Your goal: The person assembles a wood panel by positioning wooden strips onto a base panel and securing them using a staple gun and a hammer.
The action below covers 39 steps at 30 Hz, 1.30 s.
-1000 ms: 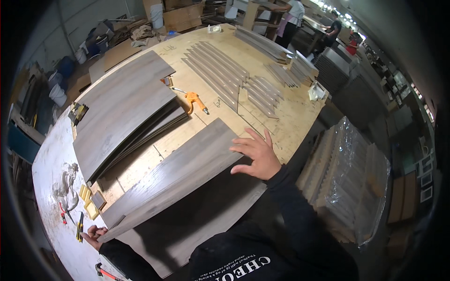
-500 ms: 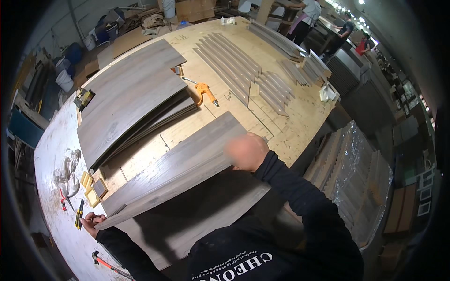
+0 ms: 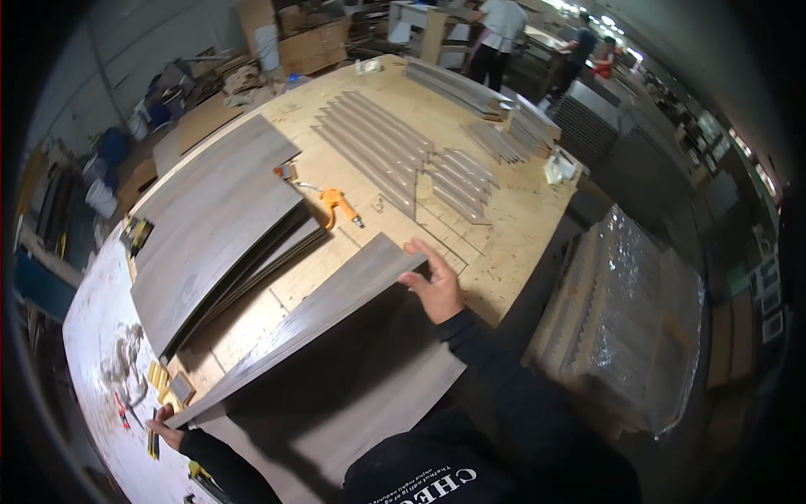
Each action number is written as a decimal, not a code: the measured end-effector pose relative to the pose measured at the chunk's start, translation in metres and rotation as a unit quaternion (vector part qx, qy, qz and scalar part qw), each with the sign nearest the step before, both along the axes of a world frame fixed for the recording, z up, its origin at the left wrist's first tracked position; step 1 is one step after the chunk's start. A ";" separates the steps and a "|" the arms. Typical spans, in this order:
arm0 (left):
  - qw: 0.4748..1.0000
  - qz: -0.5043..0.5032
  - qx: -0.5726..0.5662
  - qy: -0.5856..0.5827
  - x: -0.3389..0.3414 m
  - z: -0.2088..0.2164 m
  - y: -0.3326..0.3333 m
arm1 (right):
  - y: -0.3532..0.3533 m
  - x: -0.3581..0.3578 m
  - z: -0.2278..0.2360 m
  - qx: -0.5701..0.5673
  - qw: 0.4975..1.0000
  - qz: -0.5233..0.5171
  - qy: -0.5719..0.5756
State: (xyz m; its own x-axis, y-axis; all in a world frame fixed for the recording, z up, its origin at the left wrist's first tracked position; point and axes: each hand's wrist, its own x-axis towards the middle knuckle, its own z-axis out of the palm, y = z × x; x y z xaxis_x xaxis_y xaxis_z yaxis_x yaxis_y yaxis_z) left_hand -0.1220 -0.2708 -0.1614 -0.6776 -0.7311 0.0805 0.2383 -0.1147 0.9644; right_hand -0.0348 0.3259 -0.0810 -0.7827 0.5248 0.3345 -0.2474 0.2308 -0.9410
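A grey wood-grain panel (image 3: 327,290) stands tilted on its long edge between my hands. My left hand (image 3: 170,432) holds its left end, with fingers curled around the corner. At the opposite end my right hand (image 3: 437,284) grips the panel, thumb on the near side and fingers over the upper edge. Below it, close to my body, lies another grey panel surface (image 3: 369,386), partly in dark shadow. A utility knife (image 3: 153,443) lies beside my left hand, partly hidden by it. Beyond the held panel is a stack of grey panels (image 3: 222,223).
An orange air blow gun (image 3: 338,207) lies right of the stack. Grey trim strips (image 3: 374,151) spread across the far worktable (image 3: 512,252). A plastic-wrapped stack (image 3: 630,328) stands to the right. A crumpled cloth (image 3: 124,361) and red-handled tool (image 3: 122,413) lie left. Several people (image 3: 501,38) are far off.
The held panel has tipped up more steeply, showing more of its dark near side. My right hand now grips its right end with the thumb visible. The view has shifted slightly.
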 end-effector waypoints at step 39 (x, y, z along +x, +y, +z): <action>0.788 -0.283 -0.535 -0.118 0.040 0.050 0.248 | -0.015 0.024 -0.043 -0.102 0.965 -0.237 0.040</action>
State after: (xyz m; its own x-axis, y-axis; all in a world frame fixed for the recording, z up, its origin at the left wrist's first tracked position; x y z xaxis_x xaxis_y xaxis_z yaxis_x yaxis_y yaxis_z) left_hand -0.0820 -0.0226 -0.1119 -0.9589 0.0931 0.2682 0.2402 0.7695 0.5917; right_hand -0.0106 0.3113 -0.1235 -0.4143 0.8790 0.2359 -0.2341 0.1476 -0.9610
